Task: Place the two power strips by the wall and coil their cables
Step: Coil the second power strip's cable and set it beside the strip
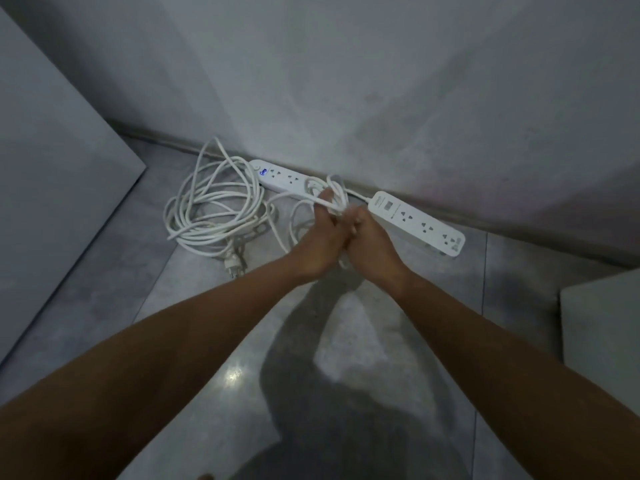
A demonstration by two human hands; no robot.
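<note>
Two white power strips lie end to end along the foot of the wall: the left power strip (278,176) and the right power strip (417,221). A loose coil of white cable (211,206) with its plug (231,263) rests on the floor left of them. My left hand (320,237) and my right hand (369,240) meet between the strips, both closed on loops of the second white cable (332,192), which runs to the right strip. More of that cable trails on the floor under my left hand.
A grey wall (346,81) rises behind the strips. A large flat grey panel (52,168) leans at the left. A pale box corner (602,323) stands at the right. The floor is glossy grey tile (207,323).
</note>
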